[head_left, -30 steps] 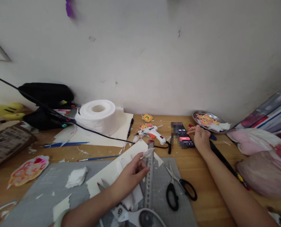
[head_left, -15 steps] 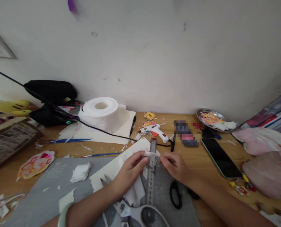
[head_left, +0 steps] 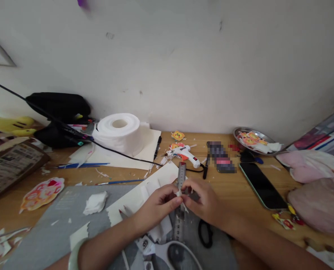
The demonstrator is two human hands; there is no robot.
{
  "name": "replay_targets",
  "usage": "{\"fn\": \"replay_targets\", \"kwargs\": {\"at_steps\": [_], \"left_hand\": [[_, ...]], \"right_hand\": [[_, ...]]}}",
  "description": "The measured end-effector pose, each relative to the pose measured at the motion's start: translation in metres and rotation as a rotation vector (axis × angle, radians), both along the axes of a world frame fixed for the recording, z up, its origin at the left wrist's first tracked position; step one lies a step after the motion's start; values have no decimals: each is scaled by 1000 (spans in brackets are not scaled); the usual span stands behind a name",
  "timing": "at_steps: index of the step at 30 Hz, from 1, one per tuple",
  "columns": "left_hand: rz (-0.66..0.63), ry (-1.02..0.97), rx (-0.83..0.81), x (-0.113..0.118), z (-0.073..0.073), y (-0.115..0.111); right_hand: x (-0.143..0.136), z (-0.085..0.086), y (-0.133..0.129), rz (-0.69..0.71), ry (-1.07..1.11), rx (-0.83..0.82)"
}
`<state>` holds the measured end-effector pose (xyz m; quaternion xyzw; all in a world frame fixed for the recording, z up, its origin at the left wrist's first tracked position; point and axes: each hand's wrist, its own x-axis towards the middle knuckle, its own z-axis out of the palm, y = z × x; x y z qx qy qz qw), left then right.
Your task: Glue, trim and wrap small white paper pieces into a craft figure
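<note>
Just above the steel ruler (head_left: 181, 173), a small scrap of white tissue (head_left: 179, 193) is pinched by the left hand (head_left: 158, 202) and the right hand (head_left: 204, 200), thumbs and fingertips closed on it from either side. Its exact shape is hidden between them. It should weigh almost nothing, feel limp and soft, slip little against dry skin, yet tear readily if tugged; a light pinch near opposite edges would suit it best.

Counted across the wooden surface (head_left: 225, 184) and grey cutting mat (head_left: 57, 217): one ruler, one tissue roll (head_left: 116, 135), one folded white pad (head_left: 95, 202), one hot glue gun (head_left: 187, 154), two smartphones (head_left: 262, 185), one metal bowl (head_left: 236, 135), and two pairs of scissors (head_left: 164, 250). The bowl's patterned cutouts (head_left: 249, 139) overlap too much to count.
</note>
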<state>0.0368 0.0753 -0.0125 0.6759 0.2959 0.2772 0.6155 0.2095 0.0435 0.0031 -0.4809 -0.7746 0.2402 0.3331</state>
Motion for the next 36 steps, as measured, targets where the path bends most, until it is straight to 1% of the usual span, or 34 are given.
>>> {"fn": "replay_targets", "kwargs": {"at_steps": [2, 4, 6, 10, 13, 16, 19, 24, 30, 33, 36], "left_hand": [[3, -2, -20, 0, 1, 0], [5, 5, -31, 0, 3, -1], [11, 9, -47, 0, 5, -1], [33, -25, -112, 1, 5, 0], [42, -49, -154, 2, 4, 1], [50, -70, -225, 3, 4, 1], [69, -71, -265, 3, 5, 1], [129, -24, -200, 2, 3, 2], [134, 24, -118, 2, -3, 3], [132, 37, -118, 2, -2, 4], [109, 40, -89, 2, 2, 5]], "right_hand": [[-7, 5, -7, -38, 39, 72], [-11, 6, -11, -34, 95, 73], [-13, 2, -11, -9, 159, -15], [-12, -10, -6, 34, 278, -292], [-11, -12, -3, 46, 348, -346], [-10, -10, -1, 58, 395, -382], [-9, -8, -1, 110, 416, -399], [-9, -8, -1, 158, 394, -392], [-7, -12, -1, 170, 343, -396], [-8, -14, 0, 143, 341, -397], [-9, -16, 3, 72, 393, -407]]}}
